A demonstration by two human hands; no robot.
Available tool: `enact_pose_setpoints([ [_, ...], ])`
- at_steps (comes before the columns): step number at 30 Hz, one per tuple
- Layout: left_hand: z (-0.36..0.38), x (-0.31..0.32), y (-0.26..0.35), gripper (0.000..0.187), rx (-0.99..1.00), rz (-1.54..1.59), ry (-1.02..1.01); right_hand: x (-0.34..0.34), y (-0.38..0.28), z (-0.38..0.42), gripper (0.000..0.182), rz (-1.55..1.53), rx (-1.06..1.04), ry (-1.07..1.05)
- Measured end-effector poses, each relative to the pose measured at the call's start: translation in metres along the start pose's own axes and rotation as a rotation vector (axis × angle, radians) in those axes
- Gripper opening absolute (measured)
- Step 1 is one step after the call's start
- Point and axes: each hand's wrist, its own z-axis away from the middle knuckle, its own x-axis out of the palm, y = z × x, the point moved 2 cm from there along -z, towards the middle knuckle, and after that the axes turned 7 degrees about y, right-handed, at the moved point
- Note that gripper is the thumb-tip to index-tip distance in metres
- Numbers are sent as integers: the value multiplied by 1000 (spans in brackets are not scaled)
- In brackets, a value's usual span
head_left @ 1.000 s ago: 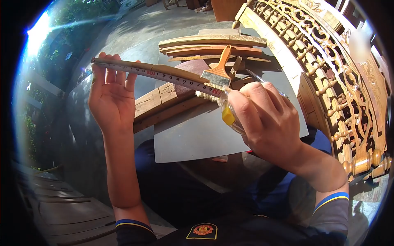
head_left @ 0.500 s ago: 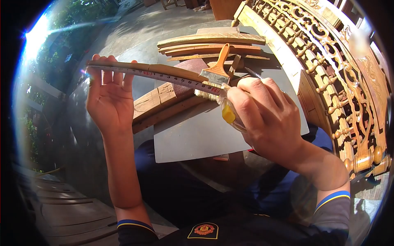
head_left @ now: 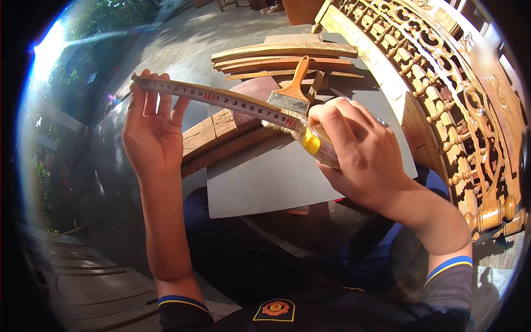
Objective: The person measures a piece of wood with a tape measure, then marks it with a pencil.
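Head-worn camera — looking forward and down, close above both hands (head_left: 254, 138).

tape measure (head_left: 221, 101): numbered face turned further into view | hook end: moved right | yellow button (head_left: 312, 144): more exposed

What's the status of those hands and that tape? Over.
Right hand gripping tape measure. Left hand at blade's tip, grip unclear. Blade drawn out between them. Paintbrush partly behind blade.

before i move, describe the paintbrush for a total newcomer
Find the big grey board. There, just past the held tape measure, is the paintbrush. Its orange handle, metal band and pale bristles set it apart from the wooden strips around it.
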Motion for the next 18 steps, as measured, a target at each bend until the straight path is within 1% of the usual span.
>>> enact_pose_setpoints([
  [4, 1, 0, 1, 37, 3, 32, -16, 0, 0, -1, 58, -2, -6, 18],
  [6, -1, -2, 1, 36, -1, 29, -57, 0, 1, 0, 58, 3, -6, 28],
  [13, -4, -5, 3, 34, -13, 233, -277, -2, -1, -2, 57, -2, -9, 59],
  [16, -2, -3, 5, 30, -26, 269, -360, 0, -1, -1, 58, 31, -20, 75],
  [18, -2, -3, 5, 30, -32, 279, -375, 0, 1, 0, 57, 33, -24, 80],
])
